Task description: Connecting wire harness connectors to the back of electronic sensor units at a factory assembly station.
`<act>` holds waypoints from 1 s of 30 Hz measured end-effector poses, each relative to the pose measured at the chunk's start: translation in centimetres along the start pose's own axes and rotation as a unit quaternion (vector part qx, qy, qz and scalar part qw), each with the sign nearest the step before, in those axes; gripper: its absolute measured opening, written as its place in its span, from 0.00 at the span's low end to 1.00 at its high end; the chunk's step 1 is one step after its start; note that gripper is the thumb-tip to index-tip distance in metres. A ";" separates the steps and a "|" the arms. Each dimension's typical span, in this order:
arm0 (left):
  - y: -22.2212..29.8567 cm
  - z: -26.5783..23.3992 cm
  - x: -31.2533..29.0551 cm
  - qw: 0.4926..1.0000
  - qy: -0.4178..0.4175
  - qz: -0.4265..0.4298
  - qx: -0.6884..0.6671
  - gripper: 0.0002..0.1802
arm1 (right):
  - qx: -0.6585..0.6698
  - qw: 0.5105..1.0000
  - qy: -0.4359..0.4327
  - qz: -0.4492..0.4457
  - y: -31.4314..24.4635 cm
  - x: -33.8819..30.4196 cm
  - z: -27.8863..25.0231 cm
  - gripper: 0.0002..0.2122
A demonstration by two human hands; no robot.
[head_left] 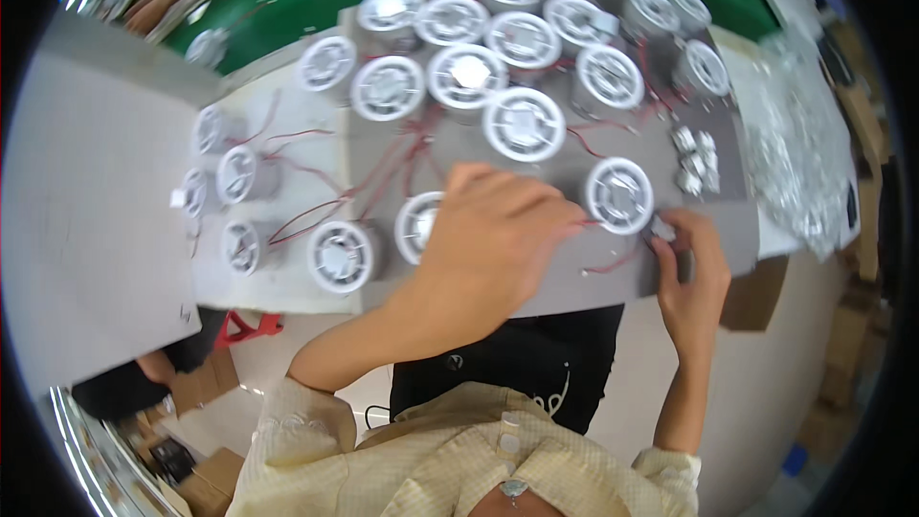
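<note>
White round unit point(619, 196) stands near the right of the grey sheet point(565, 295), between the person's two hands, its slotted face turned up, which leaves the face in plain sight and the wiring at its base within reach. The left hand point(498, 230) comes in from the left with its fingertips closed on a red lead point(592, 222) at the unit's near left edge; the grip seems a light pinch, as suits so thin a wire. The right hand point(699, 268), apart from the left, has thumb and finger drawn together on a small pale block point(661, 228) just beside the unit's near right edge. Blur and the fingers hide whether block and unit touch. A second red wire point(613, 264) lies loose on the sheet between the hands.

A group of white pieces point(697, 163) sits just far of the right hand, probably kept there for a short reach. The other white units point(525, 124) crowd the far part of the sheet, most with faces up, perhaps to keep the near right part free for handwork. Red wires point(412, 146) trail among them toward the middle. More units point(244, 174) stand on the left, beside a pale panel point(96, 211); crumpled clear plastic point(799, 148) lies to the right.
</note>
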State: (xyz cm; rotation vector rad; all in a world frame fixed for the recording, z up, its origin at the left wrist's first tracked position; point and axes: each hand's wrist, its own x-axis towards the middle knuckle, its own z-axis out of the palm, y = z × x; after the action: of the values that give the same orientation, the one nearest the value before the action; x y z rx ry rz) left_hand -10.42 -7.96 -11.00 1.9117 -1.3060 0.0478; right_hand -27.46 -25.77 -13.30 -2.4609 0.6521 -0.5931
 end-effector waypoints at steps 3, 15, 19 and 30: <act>0.1 0.2 -0.3 1.000 -0.004 0.005 0.023 0.06 | 0.091 0.992 0.060 0.055 0.3 -0.3 -0.4 0.21; 0.8 -0.4 -0.7 0.986 0.070 -0.105 -0.108 0.04 | 0.489 0.860 0.121 0.083 -1.8 0.8 -0.2 0.16; 1.1 -0.6 -0.8 0.985 0.075 -0.109 -0.109 0.05 | 0.536 0.843 0.046 0.006 -4.4 1.1 1.6 0.17; 0.6 -1.1 -0.9 0.982 0.050 -0.082 -0.164 0.05 | 0.513 0.858 0.010 0.034 -6.5 2.0 2.6 0.16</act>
State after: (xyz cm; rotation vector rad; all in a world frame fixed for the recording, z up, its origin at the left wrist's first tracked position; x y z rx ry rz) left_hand -10.89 -6.64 -10.27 1.7022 -1.0165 -0.1453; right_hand -22.40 -21.04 -10.94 -1.4180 0.2846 -0.6951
